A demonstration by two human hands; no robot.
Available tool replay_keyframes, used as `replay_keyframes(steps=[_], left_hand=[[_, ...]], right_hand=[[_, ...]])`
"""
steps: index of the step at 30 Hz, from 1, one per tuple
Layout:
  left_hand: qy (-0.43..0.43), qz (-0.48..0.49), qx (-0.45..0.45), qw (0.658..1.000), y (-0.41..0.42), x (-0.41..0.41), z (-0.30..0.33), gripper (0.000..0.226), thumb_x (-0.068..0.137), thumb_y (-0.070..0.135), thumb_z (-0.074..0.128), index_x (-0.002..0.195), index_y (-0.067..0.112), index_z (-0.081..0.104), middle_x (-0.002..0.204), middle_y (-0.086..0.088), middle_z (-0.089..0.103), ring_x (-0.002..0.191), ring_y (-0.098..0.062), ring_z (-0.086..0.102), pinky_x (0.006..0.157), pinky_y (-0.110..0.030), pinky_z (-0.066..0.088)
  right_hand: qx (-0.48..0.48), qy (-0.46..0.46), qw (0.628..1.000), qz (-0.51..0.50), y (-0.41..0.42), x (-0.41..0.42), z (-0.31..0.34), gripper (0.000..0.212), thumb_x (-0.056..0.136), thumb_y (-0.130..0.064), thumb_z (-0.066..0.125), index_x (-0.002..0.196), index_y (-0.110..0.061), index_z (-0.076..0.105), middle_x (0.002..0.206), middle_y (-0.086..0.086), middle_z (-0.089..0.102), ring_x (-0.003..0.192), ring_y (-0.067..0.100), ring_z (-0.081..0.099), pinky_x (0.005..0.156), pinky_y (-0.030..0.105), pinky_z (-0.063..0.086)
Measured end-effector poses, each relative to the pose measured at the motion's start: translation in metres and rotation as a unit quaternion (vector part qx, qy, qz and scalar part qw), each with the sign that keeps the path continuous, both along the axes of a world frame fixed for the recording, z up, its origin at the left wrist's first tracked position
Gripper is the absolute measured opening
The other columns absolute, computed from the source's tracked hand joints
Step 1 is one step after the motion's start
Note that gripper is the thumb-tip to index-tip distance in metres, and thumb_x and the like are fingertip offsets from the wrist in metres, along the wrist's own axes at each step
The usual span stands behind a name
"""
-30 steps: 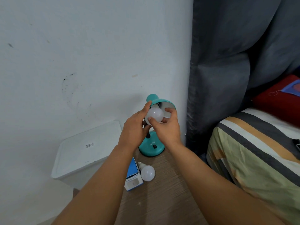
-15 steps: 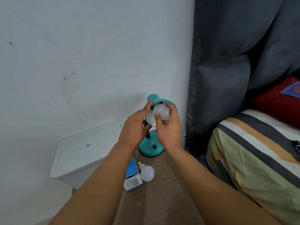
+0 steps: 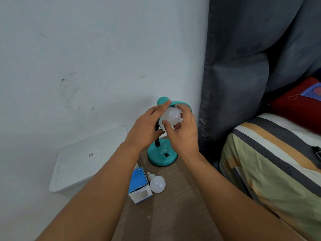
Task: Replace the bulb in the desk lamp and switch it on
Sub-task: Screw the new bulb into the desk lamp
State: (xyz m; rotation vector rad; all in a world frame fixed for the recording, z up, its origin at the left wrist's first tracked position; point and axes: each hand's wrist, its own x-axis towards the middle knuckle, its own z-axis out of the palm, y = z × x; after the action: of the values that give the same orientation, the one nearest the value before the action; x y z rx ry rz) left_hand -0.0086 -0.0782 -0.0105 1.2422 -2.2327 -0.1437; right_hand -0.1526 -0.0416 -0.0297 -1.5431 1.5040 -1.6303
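Observation:
A teal desk lamp stands at the back of a wooden table, its shade tilted toward me. A white bulb sits at the mouth of the shade. My right hand grips this bulb with thumb and fingers around it. My left hand holds the lamp's shade and neck from the left, one finger lying along the shade. The socket is hidden behind the bulb. A second white bulb lies on the table beside a blue and white bulb box. A black switch shows on the lamp's base.
A white lidded plastic bin stands left of the table against the white wall. A grey curtain hangs right of the lamp. A bed with a striped cover and a red pillow lies to the right.
My right hand has shifted its fingers around the bulb at the shade, and the bulb has gone slightly deeper. My left hand stays on the lamp.

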Motion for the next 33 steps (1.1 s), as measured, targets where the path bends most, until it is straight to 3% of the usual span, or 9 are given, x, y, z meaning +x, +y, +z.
replay_keyframes(steps=[5, 9, 11, 16, 20, 23, 27, 29, 33], left_hand=[[0.008, 0.000, 0.003, 1.000, -0.0017, -0.0015, -0.0007, 0.096, 0.082, 0.017, 0.078, 0.153, 0.048, 0.022, 0.141, 0.001, 0.051, 0.113, -0.017, 0.058, 0.097, -0.039, 0.053], [0.004, 0.004, 0.005, 1.000, -0.0024, -0.0014, -0.0011, 0.096, 0.080, 0.018, 0.080, 0.153, 0.047, 0.023, 0.139, 0.000, 0.052, 0.114, -0.018, 0.057, 0.097, -0.040, 0.053], [0.001, 0.009, 0.005, 1.000, -0.0025, -0.0009, -0.0012, 0.097, 0.080, 0.017, 0.080, 0.152, 0.046, 0.023, 0.138, 0.000, 0.052, 0.113, -0.018, 0.058, 0.096, -0.039, 0.053], [0.009, 0.006, 0.004, 1.000, -0.0005, -0.0017, -0.0016, 0.094, 0.080, 0.017, 0.080, 0.152, 0.044, 0.026, 0.137, 0.000, 0.053, 0.108, -0.016, 0.058, 0.095, -0.039, 0.053], [0.018, 0.003, 0.004, 1.000, 0.0007, -0.0012, -0.0014, 0.092, 0.080, 0.018, 0.079, 0.153, 0.042, 0.028, 0.136, 0.000, 0.054, 0.108, -0.014, 0.057, 0.095, -0.038, 0.053], [0.015, 0.007, 0.007, 1.000, 0.0009, -0.0013, -0.0008, 0.093, 0.080, 0.016, 0.079, 0.153, 0.042, 0.028, 0.135, 0.002, 0.055, 0.103, -0.011, 0.057, 0.093, -0.037, 0.054], [0.008, 0.011, 0.009, 1.000, 0.0005, -0.0013, -0.0009, 0.093, 0.081, 0.018, 0.080, 0.153, 0.043, 0.026, 0.135, 0.002, 0.055, 0.098, -0.008, 0.056, 0.092, -0.035, 0.055], [0.003, 0.015, 0.007, 1.000, 0.0014, -0.0018, -0.0014, 0.094, 0.081, 0.017, 0.079, 0.153, 0.045, 0.024, 0.135, 0.003, 0.055, 0.097, -0.006, 0.056, 0.092, -0.033, 0.055], [0.016, 0.015, 0.012, 1.000, 0.0029, -0.0017, -0.0007, 0.091, 0.082, 0.019, 0.078, 0.152, 0.045, 0.025, 0.134, 0.001, 0.056, 0.100, -0.011, 0.058, 0.093, -0.038, 0.055]], right_hand=[[0.017, -0.025, 0.999, -0.017, -0.0003, 0.0023, -0.0025, 0.059, 0.081, -0.024, 0.078, 0.131, -0.027, 0.047, 0.127, -0.002, 0.048, 0.101, 0.015, 0.061, 0.084, 0.029, 0.058], [0.064, -0.021, 0.997, -0.032, -0.0031, 0.0013, -0.0011, 0.059, 0.081, -0.027, 0.079, 0.129, -0.022, 0.044, 0.127, -0.002, 0.050, 0.091, 0.017, 0.067, 0.068, 0.011, 0.048], [0.076, -0.026, 0.996, -0.040, -0.0031, 0.0017, 0.0008, 0.060, 0.082, -0.034, 0.078, 0.128, -0.022, 0.042, 0.126, -0.002, 0.051, 0.090, 0.015, 0.066, 0.066, 0.012, 0.047], [0.009, -0.046, 0.999, -0.009, 0.0009, 0.0054, 0.0008, 0.062, 0.082, -0.019, 0.077, 0.135, -0.025, 0.045, 0.133, 0.001, 0.045, 0.105, -0.003, 0.051, 0.086, 0.020, 0.055], [0.022, -0.043, 0.999, -0.009, -0.0001, 0.0050, 0.0006, 0.063, 0.078, -0.014, 0.078, 0.132, -0.024, 0.048, 0.131, -0.001, 0.046, 0.104, 0.006, 0.055, 0.088, 0.027, 0.057], [0.079, -0.051, 0.995, -0.037, -0.0014, 0.0023, 0.0052, 0.057, 0.080, -0.032, 0.080, 0.126, -0.022, 0.047, 0.124, -0.002, 0.052, 0.087, 0.005, 0.061, 0.073, 0.017, 0.050], [0.091, -0.069, 0.993, -0.037, -0.0017, 0.0007, 0.0031, 0.063, 0.079, -0.044, 0.079, 0.126, -0.025, 0.042, 0.122, -0.003, 0.053, 0.090, 0.013, 0.064, 0.062, 0.009, 0.044], [0.069, -0.080, 0.994, -0.026, 0.0003, 0.0011, 0.0014, 0.067, 0.080, -0.039, 0.080, 0.132, -0.030, 0.040, 0.123, -0.002, 0.053, 0.092, 0.014, 0.065, 0.066, 0.007, 0.050], [0.079, -0.068, 0.994, -0.036, -0.0007, 0.0048, 0.0002, 0.053, 0.082, -0.042, 0.077, 0.124, -0.028, 0.046, 0.119, -0.003, 0.054, 0.092, 0.016, 0.066, 0.075, 0.022, 0.055]])
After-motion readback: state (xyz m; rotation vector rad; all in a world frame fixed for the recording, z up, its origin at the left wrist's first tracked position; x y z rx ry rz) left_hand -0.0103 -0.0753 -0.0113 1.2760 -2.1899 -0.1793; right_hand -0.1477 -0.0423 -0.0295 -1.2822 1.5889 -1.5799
